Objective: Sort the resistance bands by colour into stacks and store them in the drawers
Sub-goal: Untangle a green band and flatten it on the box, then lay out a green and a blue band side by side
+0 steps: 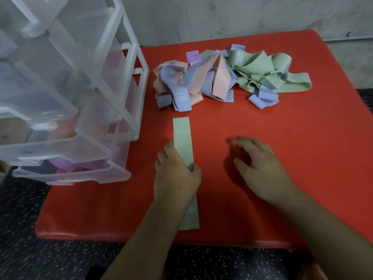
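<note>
A flat green resistance band (182, 134) lies lengthwise on the red mat (262, 138). My left hand (177, 172) rests on its middle, with the thumb against its right edge. My right hand (260, 166) hovers just above the mat to the right of the band, fingers loosely curled and holding nothing. At the back of the mat lies a tangled pile of bands: blue (181, 96), pink (222, 77), green (262, 67) and one purple (192, 56). A clear plastic drawer unit (66, 87) stands at the left, its lower drawers pulled out, with pink and purple bands (80, 163) inside.
The mat sits on a dark speckled floor (24, 219), against a grey wall (222, 15). The drawer unit's pulled-out drawers overhang the mat's left edge.
</note>
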